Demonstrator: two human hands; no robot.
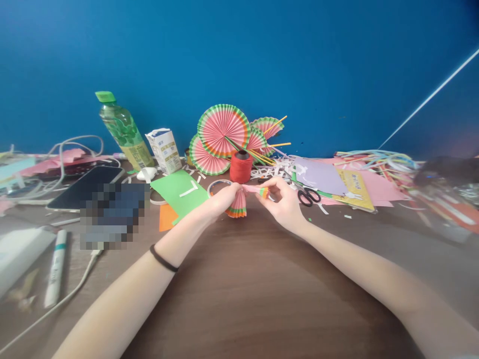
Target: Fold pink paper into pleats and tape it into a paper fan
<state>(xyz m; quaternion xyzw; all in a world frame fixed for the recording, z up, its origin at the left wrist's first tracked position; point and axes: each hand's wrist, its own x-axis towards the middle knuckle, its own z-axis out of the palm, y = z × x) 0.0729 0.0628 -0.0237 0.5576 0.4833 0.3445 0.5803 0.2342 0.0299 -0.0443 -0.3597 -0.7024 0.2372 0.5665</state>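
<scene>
1. A person's two bare forearms reach forward over a brown wooden tabletop (239, 279), seen from a camera on their head.
2. The left hand (223, 198), with a black band on its wrist, is closed around one end of a pleated paper fan (237, 205). The fan is pink with green and orange edges and hangs spread below the fingers.
3. The right hand (285, 202) pinches the other, folded end of the same fan between thumb and fingertips, its remaining fingers curled.
4. The fan is held just above the tabletop, in the middle, between the two hands.
5. Just behind the hands stands a red spool of thread (240, 167), and behind that several finished round paper fans (223, 130) lean against a blue wall.
6. To the right lie black scissors (308, 196) beside sheets of coloured paper (329, 178).
7. To the left are a green paper sheet (179, 192), a small carton (163, 149), a green-capped bottle (123, 130), a dark phone (86, 187) and a white marker pen (56, 269).
</scene>
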